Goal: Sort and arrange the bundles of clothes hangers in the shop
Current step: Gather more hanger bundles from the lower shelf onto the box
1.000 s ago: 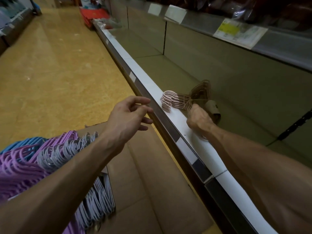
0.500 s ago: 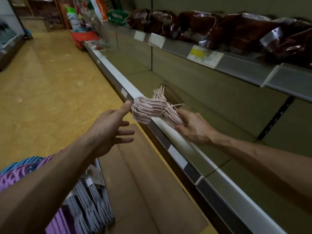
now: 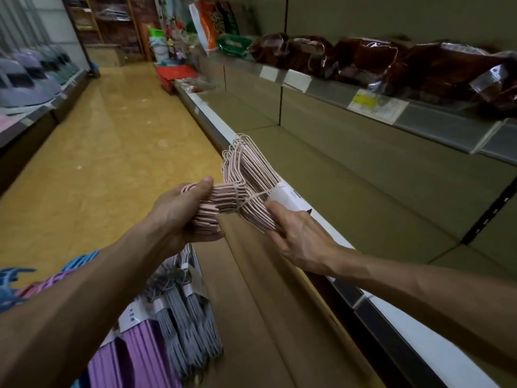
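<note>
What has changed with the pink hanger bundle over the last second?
The tied bundle of pink wire hangers came up off the lower shelf toward the aisle; the left hand, empty before, now grips its hooks. The right hand still holds it. Grey and purple bundles stay put.

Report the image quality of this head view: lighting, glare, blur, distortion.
Head view: dim, warm light; glare on the dark plastic-wrapped packs; wide-angle bending along the shelf edge; pink hanger bundle fairly sharp, grey hanger bundles softly blurred.

Hanger bundle [image 3: 246, 189]: pale pink, white paper band. Grey hangers [image 3: 190, 326] beside purple hangers [image 3: 140, 357], blue hangers [image 3: 16, 278] at left. Floor [image 3: 117, 141] mottled yellow-ochre; shelf [image 3: 363, 175] olive-grey
</note>
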`<action>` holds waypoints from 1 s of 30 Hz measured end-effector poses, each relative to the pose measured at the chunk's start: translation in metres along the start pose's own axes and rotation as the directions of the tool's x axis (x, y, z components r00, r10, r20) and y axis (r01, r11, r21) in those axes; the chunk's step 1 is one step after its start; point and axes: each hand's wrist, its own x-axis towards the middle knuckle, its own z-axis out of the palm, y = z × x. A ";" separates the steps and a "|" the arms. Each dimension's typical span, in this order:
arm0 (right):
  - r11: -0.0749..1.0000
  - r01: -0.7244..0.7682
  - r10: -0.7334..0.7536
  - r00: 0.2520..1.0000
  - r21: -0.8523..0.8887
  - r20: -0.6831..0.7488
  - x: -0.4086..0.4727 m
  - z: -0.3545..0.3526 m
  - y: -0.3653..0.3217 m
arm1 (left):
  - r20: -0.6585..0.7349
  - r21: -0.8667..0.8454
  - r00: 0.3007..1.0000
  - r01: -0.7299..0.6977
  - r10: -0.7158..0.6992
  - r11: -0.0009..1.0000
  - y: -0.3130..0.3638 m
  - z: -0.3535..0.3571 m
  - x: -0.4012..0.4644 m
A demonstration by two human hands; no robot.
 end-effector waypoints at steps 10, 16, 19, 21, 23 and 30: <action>0.991 0.089 -0.082 0.994 -0.099 0.075 0.005 -0.001 -0.012 | -0.006 0.342 0.953 -0.284 0.304 0.896 0.011 -0.019 -0.011; 0.960 0.196 -0.202 0.979 -0.201 -0.009 0.007 -0.017 -0.017 | 0.236 0.571 0.802 -0.572 0.549 0.590 0.028 -0.041 -0.010; 0.915 0.278 -0.311 0.947 -0.292 -0.073 0.012 -0.027 -0.021 | 0.326 0.668 0.730 -0.628 0.601 0.401 0.030 -0.042 -0.008; 0.879 0.295 -0.351 0.932 -0.374 -0.088 0.019 -0.038 -0.021 | 0.391 0.709 0.698 -0.644 0.599 0.287 0.027 -0.042 -0.007; 0.865 0.268 -0.333 0.939 -0.425 -0.085 0.028 -0.050 -0.018 | 0.454 0.721 0.671 -0.664 0.587 0.201 0.023 -0.041 -0.005; 0.802 0.227 -0.126 0.968 -0.552 0.215 0.048 -0.077 0.001 | 0.705 0.587 0.468 -0.806 0.533 -0.069 0.012 -0.025 -0.010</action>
